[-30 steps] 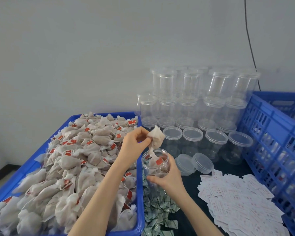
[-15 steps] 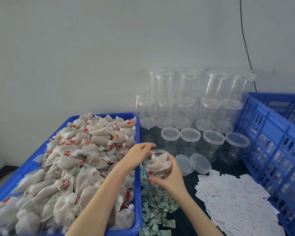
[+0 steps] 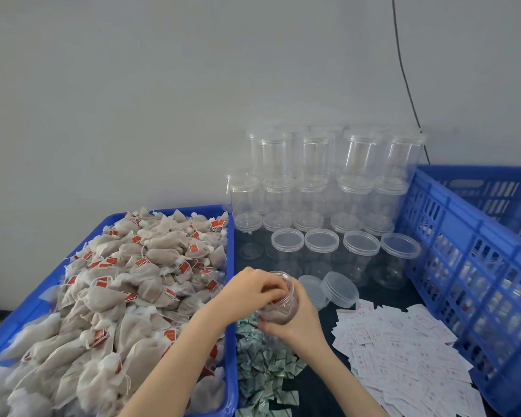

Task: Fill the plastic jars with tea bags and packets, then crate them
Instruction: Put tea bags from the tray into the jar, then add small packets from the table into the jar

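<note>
jar (image 3: 278, 308) in right hand (image 3: 298, 323); left fingers (image 3: 271, 291) inside mouth

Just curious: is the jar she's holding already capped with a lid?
No, the jar is open-topped, with the left hand's fingers pushing into its mouth.

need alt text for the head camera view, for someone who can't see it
A person's right hand grips a clear jar while the left hand pushes tea bags into its mouth. A blue bin of tea bags sits to the left, stacked empty jars behind, white packets and a blue crate to the right.
</note>
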`<state>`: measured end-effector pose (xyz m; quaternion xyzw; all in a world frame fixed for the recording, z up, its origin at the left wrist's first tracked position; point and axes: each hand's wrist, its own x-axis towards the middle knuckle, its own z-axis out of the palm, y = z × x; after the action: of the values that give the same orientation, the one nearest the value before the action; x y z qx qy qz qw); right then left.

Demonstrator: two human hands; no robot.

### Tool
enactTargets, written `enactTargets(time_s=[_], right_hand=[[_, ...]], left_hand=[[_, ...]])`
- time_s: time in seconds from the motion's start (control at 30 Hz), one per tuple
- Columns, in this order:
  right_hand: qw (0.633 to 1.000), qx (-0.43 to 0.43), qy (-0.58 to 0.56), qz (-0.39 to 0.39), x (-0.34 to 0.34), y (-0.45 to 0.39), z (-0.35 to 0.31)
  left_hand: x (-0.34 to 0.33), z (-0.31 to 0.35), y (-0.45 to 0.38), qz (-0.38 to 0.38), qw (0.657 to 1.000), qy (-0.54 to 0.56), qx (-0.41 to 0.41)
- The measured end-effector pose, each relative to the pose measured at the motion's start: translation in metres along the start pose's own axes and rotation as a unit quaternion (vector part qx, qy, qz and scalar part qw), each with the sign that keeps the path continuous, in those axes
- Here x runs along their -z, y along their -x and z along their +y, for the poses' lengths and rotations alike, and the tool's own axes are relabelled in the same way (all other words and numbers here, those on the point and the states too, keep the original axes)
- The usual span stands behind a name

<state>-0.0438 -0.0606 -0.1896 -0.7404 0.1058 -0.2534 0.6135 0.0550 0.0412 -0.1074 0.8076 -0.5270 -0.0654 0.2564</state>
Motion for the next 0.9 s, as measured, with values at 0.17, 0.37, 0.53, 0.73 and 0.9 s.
enactTargets(time_s=[0.17,0.37,0.53,0.73,0.9], right_hand=[[1.0,0.016,0.015,0.02,0.011,0.008,-0.002],[0.999,0.007,0.008,0.04,0.033,0.005,-0.004],[0.998,0.003,0.005,0.06,0.051,0.0,-0.004],[0.996,-0.011,0.027,0.09,0.067,0.006,0.004],[0.994,-0.016,0.035,0.1,0.076,0.015,0.008]], left_hand=[[-0.009,0.012,-0.008,-0.082,0.995,-0.054,-0.015],[-0.004,0.029,-0.009,-0.022,0.991,0.131,-0.019],[-0.006,0.031,-0.026,0.204,0.962,0.17,0.061],[-0.046,0.017,-0.033,-0.18,0.938,-0.245,0.168],[-0.073,0.013,-0.026,-0.335,0.866,-0.338,0.158]])
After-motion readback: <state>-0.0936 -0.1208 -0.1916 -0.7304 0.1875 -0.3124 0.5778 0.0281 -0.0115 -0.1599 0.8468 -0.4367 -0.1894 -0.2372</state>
